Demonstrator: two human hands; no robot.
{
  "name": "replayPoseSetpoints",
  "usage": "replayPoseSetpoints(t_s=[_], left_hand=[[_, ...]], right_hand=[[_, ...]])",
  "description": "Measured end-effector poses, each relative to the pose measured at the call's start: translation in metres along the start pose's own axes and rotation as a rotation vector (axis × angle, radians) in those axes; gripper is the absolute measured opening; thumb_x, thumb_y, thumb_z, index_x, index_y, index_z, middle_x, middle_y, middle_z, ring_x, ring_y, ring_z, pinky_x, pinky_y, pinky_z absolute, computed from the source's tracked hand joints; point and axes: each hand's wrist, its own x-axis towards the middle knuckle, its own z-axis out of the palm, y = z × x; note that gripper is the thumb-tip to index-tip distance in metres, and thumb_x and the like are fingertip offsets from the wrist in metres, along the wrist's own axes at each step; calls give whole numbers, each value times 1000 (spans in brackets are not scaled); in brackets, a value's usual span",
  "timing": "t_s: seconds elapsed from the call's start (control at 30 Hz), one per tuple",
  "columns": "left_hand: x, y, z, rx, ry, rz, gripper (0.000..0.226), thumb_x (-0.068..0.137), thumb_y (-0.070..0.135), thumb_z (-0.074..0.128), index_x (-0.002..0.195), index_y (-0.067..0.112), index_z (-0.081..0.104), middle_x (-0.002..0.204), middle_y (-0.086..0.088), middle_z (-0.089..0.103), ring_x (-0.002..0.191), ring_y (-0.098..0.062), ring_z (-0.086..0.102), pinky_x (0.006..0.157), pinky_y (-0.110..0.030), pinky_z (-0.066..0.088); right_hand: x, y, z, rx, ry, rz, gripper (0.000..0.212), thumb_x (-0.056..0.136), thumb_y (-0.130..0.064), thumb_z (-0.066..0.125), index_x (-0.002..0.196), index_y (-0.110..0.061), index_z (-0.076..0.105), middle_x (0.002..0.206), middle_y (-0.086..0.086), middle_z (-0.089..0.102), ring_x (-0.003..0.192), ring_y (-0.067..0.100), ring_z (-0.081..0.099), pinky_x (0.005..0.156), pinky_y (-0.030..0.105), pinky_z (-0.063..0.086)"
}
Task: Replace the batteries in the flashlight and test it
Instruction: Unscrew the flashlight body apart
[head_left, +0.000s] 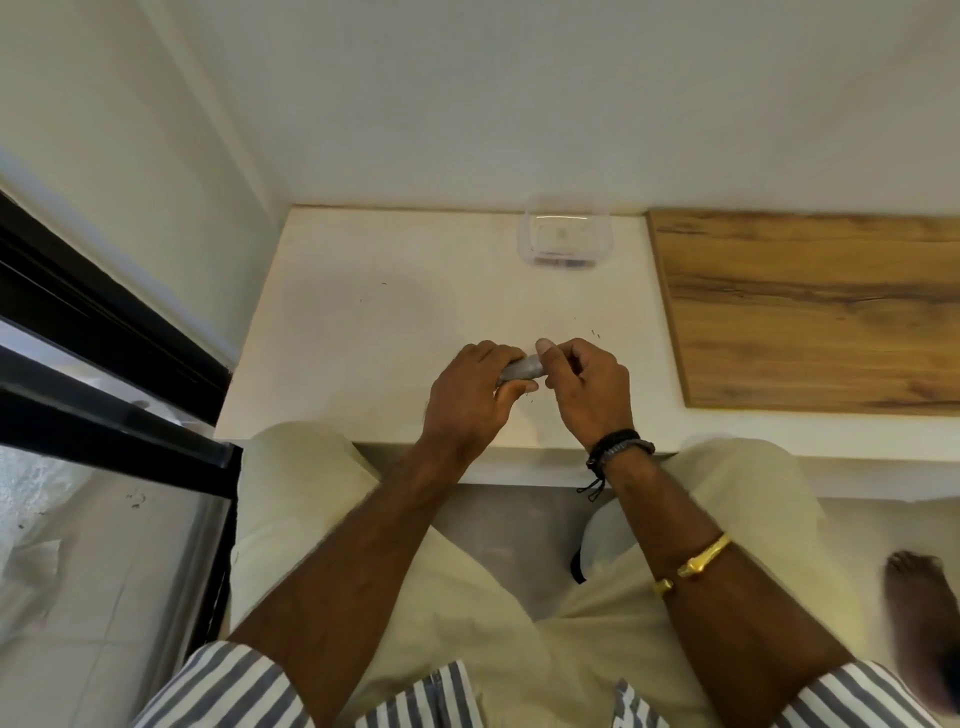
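**Two hands on a small flashlight**

A seated person holds a short grey flashlight (522, 368) just above a white table (363, 312), near its front edge. The left hand (470, 387) wraps the barrel, fingers curled over it and thumb beneath. The right hand (587, 387), fingers curled, pinches the right end with the thumb pressed on top. Whether a cap or a battery sits under that thumb is hidden.

The flashlight looks light, stiff and smooth, probably metal, so it could turn or slip in a loose grip. A firm hold round the barrel, with fingertips working only the end, seems the sound way to handle it.

A clear container (605, 228) stands at the back, a wooden board (805, 306) to the right.
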Motion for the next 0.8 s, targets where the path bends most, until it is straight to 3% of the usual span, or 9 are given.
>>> replayPoseSetpoints(t_s=[0.2,0.27,0.33,0.4,0.5,0.63,0.7,0.8], left_hand=[[4,4,-2,-4,-11,51,26,99,30,55,114,13,66,98,-4,72,84,-18,58,78,-36,51],[4,2,-2,-27,-18,46,24,100,30,54,111,13,68,92,-3,72,78,-15,56,76,-36,51],[5,0,-2,-38,-27,12,29,100,31,55,117,11,67,98,-6,73,83,-17,59,80,-35,52],[6,-3,-3,-44,-39,-31,35,99,32,56,124,9,64,106,-8,72,92,-21,62,85,-33,51],[5,-6,-2,-37,-51,-57,37,98,34,57,126,10,63,110,-9,70,95,-22,61,84,-25,43],[3,-6,-2,-26,-69,-24,33,99,33,57,123,12,63,108,-7,70,94,-20,59,85,-30,47],[2,-7,-2,-19,-89,-13,31,99,33,56,122,14,64,108,-6,69,94,-19,59,87,-33,49],[2,-7,-1,-28,-85,-37,35,99,34,56,126,13,62,112,-7,69,97,-21,59,90,-33,48]], right_hand=[[1,-4,-2,-59,-9,-73,28,101,-34,59,94,-9,69,79,-6,66,71,4,60,63,3,40],[1,-3,-5,-26,-55,-131,18,101,-25,61,101,-9,69,86,-7,67,77,1,61,70,9,47],[2,-2,-9,38,-104,-152,16,100,-20,63,108,-9,70,94,-4,71,84,9,66,76,28,57],[2,-2,-12,101,-149,-141,20,97,-17,67,116,-15,71,103,-2,73,93,15,69,81,36,60],[2,-4,-11,170,-154,-34,28,92,-28,72,120,-26,68,108,-5,73,97,14,70,82,30,59],[3,-2,-10,0,-140,18,30,93,-51,64,97,-22,73,84,-7,73,79,17,70,75,32,59],[2,1,-11,-22,-166,-17,28,95,-44,65,97,-18,74,82,-4,72,76,17,69,73,32,58],[4,4,-14,42,-215,-89,15,95,-22,69,109,-17,74,95,-5,72,85,8,66,77,27,56]])
